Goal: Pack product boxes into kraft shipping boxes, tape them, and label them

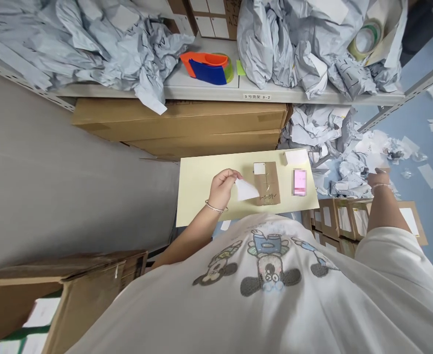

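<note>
Tabletop (193, 194): over its left half, the left hand (222, 188) pinches a slip (245, 190) in its grip. The slip overlaps the left edge of the box (271, 178) in view; contact I cannot tell. The box rests just right of this grip, long axis near to far, the left hand nearer. Next, a phone (299, 182). Rightmost, the right hand (380, 179) seems curled near bags (350, 173), its hold unclear.

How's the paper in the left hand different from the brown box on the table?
The paper is white; the box is mostly brown. The paper looks thin, while the box looks thick. The left hand holds the paper up, but the box rests on the table. Both show white: the box has a white label.
</note>
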`<act>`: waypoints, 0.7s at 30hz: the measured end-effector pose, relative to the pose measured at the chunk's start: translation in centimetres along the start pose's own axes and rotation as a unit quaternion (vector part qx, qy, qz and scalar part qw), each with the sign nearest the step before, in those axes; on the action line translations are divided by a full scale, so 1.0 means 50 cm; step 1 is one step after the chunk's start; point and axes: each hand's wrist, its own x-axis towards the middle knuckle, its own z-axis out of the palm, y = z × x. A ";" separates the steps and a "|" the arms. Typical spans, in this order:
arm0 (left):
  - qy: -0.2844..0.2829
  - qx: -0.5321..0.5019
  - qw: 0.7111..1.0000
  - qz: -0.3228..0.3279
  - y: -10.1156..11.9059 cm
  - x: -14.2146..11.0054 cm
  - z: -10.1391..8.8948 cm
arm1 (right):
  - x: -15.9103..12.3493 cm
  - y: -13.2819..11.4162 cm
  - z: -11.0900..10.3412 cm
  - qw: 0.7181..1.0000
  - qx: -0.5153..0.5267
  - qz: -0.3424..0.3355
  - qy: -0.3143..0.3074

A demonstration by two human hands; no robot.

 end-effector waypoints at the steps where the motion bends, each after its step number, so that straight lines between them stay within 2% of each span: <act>1: 0.003 0.012 1.000 0.004 0.000 0.004 0.015 | 0.014 -0.014 0.000 0.999 0.009 0.034 0.010; 3: 0.013 0.035 0.999 -0.002 -0.003 0.010 0.043 | 0.021 -0.060 0.013 0.996 0.046 0.079 0.011; 5: 0.027 0.048 0.998 -0.016 -0.009 0.014 0.070 | -0.004 -0.126 0.046 0.992 0.118 0.019 -0.030; 7: 0.038 0.038 0.998 -0.028 -0.015 0.016 0.097 | -0.062 -0.202 0.095 0.982 0.163 -0.043 -0.082; 8: 0.040 0.022 0.998 -0.037 -0.018 0.017 0.110 | -0.100 -0.240 0.121 0.962 0.221 -0.097 -0.130; 10: 0.038 -0.022 0.997 -0.069 -0.024 0.020 0.134 | -0.185 -0.313 0.167 0.888 0.333 -0.195 -0.250; 12: 0.037 -0.061 0.991 -0.110 -0.031 0.024 0.151 | -0.262 -0.373 0.194 0.817 0.408 -0.225 -0.338; 14: 0.043 -0.082 0.986 -0.140 -0.044 0.029 0.161 | -0.315 -0.415 0.201 0.782 0.440 -0.185 -0.400; 17: 0.058 -0.095 0.980 -0.164 -0.077 0.034 0.166 | -0.348 -0.446 0.198 0.762 0.447 -0.101 -0.457; 19: 0.062 -0.097 0.977 -0.180 -0.109 0.037 0.169 | -0.353 -0.454 0.201 0.767 0.434 -0.076 -0.466; 21: 0.063 -0.093 0.974 -0.197 -0.144 0.043 0.175 | -0.355 -0.459 0.215 0.787 0.406 -0.065 -0.460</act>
